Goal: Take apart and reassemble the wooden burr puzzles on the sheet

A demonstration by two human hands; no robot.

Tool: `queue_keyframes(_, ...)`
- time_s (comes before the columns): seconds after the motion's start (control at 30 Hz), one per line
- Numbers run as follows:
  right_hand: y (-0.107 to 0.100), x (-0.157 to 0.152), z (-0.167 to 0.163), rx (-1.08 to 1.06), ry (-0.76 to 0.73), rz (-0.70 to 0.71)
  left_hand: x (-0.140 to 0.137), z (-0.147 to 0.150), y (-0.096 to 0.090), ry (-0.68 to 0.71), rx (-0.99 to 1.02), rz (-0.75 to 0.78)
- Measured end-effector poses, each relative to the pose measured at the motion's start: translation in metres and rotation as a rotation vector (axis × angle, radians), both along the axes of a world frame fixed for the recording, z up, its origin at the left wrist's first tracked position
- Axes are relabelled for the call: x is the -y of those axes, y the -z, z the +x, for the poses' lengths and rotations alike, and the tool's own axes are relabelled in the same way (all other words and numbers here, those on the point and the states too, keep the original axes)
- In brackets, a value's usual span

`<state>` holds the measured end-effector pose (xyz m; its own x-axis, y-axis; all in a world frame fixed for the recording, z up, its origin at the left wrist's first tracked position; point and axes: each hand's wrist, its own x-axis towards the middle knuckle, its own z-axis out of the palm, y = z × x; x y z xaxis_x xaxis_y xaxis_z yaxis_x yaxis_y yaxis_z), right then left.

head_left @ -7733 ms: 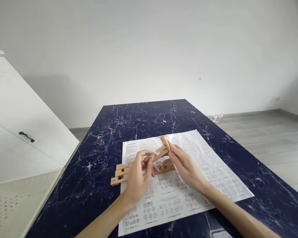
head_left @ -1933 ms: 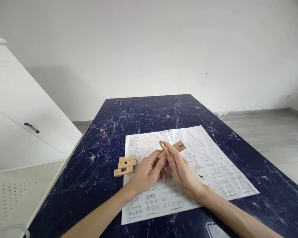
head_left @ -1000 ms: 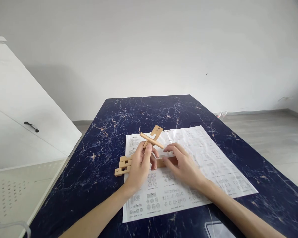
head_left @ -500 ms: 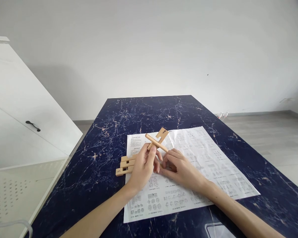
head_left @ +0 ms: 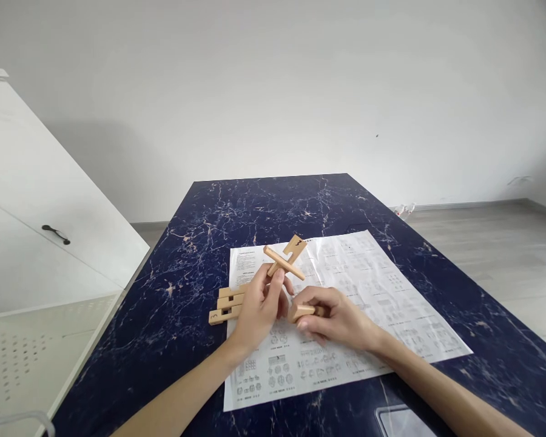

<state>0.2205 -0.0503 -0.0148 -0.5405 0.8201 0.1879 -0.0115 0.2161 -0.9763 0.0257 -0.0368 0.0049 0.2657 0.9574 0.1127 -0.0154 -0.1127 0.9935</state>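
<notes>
Broadly, a pale grey wall (head_left: 255, 91) stands behind a dark blue, marble-patterned table (head_left: 255, 212), and on its near half lies a white printed paper sheet (head_left: 368, 285) covered in small diagrams. Over the sheet are the person's two bare hands, close together but with a small gap between them. Half behind the left hand (head_left: 260, 303), a row of three light-wood notched bars (head_left: 233, 302) lies side by side across the sheet's left edge. Raised above the sheet, the left thumb and fingers are clamped on a crossed pair: a flat light-wood bar with a rounded notch and a dark mark like a 3 (head_left: 295, 247), and a slim light-wood stick (head_left: 284, 263) lying across it, its lower end free. The right hand (head_left: 341, 318) is closed round a light-wood piece with an angular end (head_left: 301, 312); its far part is hidden by the fingers, so its full shape cannot be told. My reading is that the step in hand is bringing this third piece to the crossed pair. The next move would call for the left pinch to keep the crossing steady, while the right turns its piece until its cut-outs, if it has any, face the open notch.
</notes>
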Motion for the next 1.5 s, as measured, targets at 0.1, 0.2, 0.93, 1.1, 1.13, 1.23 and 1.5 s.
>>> queue_keyframes(0.1, -0.005, -0.001, 0.007, -0.22, -0.041, -0.173, 0.0, 0.0, 0.0, 0.035, -0.019, -0.007)
queue_keyframes(0.2, -0.013, -0.004, 0.012, -0.36, 0.076, -0.278, 0.001, 0.002, 0.002, 0.093, -0.077, 0.014)
queue_keyframes(0.93, -0.02, -0.01, 0.017, -0.521, 0.336, -0.455, -0.002, -0.002, -0.006, 0.193, -0.108, 0.036)
queue_keyframes(1.1, -0.014, -0.008, 0.015, -0.469, 0.251, -0.348, -0.005, -0.005, -0.004, 0.233, 0.013, -0.066)
queue_keyframes(1.13, -0.013, -0.008, 0.016, -0.467, 0.23, -0.332, -0.006, -0.005, -0.003, 0.25, 0.052, -0.095)
queue_keyframes(1.23, -0.014, -0.007, 0.016, -0.455, 0.165, -0.335, -0.007, -0.003, -0.002, 0.323, 0.17, -0.194)
queue_keyframes(1.5, -0.023, -0.003, 0.01, -0.409, 0.105, -0.393, -0.008, -0.003, -0.002, 0.256, 0.18, -0.269)
